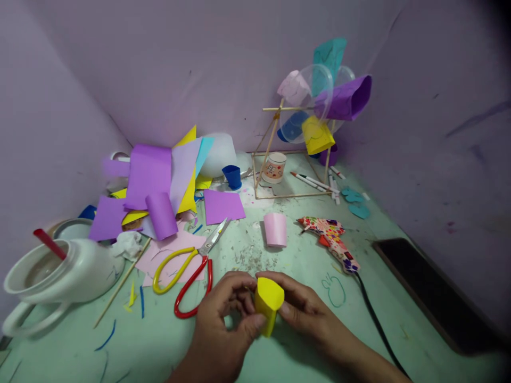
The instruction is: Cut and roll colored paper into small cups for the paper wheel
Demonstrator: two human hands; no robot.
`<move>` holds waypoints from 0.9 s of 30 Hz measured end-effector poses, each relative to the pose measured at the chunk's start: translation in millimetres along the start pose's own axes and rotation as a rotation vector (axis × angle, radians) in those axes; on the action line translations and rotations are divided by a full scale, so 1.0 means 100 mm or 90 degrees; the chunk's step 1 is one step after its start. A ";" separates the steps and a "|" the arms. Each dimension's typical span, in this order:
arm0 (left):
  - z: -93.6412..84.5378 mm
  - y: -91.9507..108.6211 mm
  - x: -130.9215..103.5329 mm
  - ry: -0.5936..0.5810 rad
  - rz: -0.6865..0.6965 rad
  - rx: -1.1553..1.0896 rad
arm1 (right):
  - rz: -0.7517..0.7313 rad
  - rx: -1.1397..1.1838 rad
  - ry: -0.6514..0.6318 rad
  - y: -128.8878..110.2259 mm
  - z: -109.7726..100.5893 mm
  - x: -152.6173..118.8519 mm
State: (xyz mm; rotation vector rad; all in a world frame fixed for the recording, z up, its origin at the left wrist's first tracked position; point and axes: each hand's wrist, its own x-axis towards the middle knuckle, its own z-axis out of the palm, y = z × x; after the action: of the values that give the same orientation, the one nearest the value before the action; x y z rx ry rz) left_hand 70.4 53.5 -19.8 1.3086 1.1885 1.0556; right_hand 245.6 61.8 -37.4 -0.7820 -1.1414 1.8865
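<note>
A small yellow paper cup [270,300], rolled from a sheet, is held low over the table between both hands. My left hand [227,324] pinches its left side with thumb and fingers. On the other side, the fingers and thumb of my right hand [305,308] press against the cup's right wall. The cup's opening faces up and toward me. A pink paper cup [275,230] stands just beyond my hands. Scissors [202,255] with one yellow and one red handle lie open to the left. To the right rests a floral-patterned glue gun [331,239].
A stick frame [295,197] carries a wheel of clear discs [309,101] with coloured paper cups at the back right. Purple sheets [149,175] pile up at the left, behind a white jug [75,271]. A phone [431,292] lies right, beside the glue gun's cord [375,319].
</note>
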 end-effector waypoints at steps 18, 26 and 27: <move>0.00 0.02 0.00 -0.042 0.158 0.098 | 0.050 0.202 0.058 -0.01 0.03 -0.02; -0.04 -0.03 0.01 0.039 0.161 0.186 | 0.218 0.524 -0.022 -0.08 0.01 0.03; -0.04 -0.03 0.01 0.036 0.160 0.195 | 0.229 0.538 -0.039 -0.08 0.00 0.04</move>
State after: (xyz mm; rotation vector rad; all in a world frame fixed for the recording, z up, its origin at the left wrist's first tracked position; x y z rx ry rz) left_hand 66.1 54.6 -22.7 1.7109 1.2884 1.1244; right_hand 246.3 67.2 -30.2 -0.4515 -0.1516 2.4156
